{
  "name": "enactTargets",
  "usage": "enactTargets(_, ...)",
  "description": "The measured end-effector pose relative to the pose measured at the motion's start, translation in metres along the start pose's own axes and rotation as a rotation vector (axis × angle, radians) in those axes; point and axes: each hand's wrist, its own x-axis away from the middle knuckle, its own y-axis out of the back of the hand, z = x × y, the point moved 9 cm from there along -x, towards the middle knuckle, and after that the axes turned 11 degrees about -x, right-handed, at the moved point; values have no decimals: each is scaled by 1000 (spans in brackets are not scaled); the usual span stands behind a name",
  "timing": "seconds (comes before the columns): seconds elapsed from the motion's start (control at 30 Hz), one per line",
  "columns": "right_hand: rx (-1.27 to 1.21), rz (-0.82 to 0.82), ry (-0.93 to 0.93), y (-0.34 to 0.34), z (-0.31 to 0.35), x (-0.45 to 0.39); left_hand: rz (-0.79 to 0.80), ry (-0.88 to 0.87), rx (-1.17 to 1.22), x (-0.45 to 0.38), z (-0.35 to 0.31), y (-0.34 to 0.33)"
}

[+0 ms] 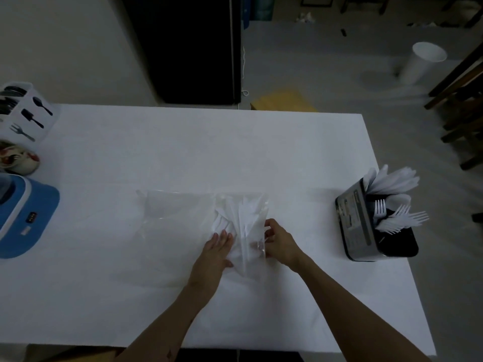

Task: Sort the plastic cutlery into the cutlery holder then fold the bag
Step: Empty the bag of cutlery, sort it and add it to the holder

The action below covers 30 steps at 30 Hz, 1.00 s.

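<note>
The clear, thin plastic bag (198,218) lies flat in the middle of the white table (183,142). Some white plastic cutlery (241,218) is inside its right end, bunched together. I cannot tell which pieces are forks, knives or spoons.

The left hand (218,250) lies flat on the bag with its fingers straight and close together, pressing down. The right hand (278,242) is at the right edge of the bag. Its fingers are bent and pinch the thin plastic there.

The dark box-shaped cutlery holder (366,226) stands near the right edge of the table, well apart from the bag. White forks and other white pieces already stick out of it.

What could go wrong? The bag is slippery and see-through, so its opening is hard to find. If the right hand pulls too hard, the bag could tear, or the pieces could spill out and slide on the table. The holder is close to the table edge, so a bump from an arm could knock it off. Its forks also lean outward, and one could fall.

At the far left are a white organiser box with black tool pictures (24,111), a small patterned bowl (19,159) and a blue and white machine (23,215). Nothing stands between the bag and the holder.
</note>
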Motion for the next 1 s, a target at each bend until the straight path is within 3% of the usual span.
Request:
enactTargets(0.1, 0, -111, 33, 9, 3, 2, -59, -87, -290, 0, 4, -8)
enactTargets(0.23, -17, -199, 75, 27, 5, 5, -81, -30, -331, 11, 21, 1)
enactTargets(0.4, 184, -304, 135, 77, 10, 11, -30, 129, -408, 20, 53, 11)
enactTargets(0.6, 299, -426, 146, 105, 4, 10, -30, 146, -517, 25, 62, 22)
enactTargets(0.73, 655, -478, 423, 74, 32, 19, -22, 34, -458, 21, 51, 11)
enactTargets(0.83, 716, -332, 565, 27, 43, 26, -87, -39, -349, 25, 45, 15)
enactTargets(0.9, 698, -175, 486, -2, 33, 18, -58, -33, -376, 25, 47, 11)
enactTargets(1.0, 725, -136, 402, -16, 24, 7, -16, 7, -375, 24, 43, 7)
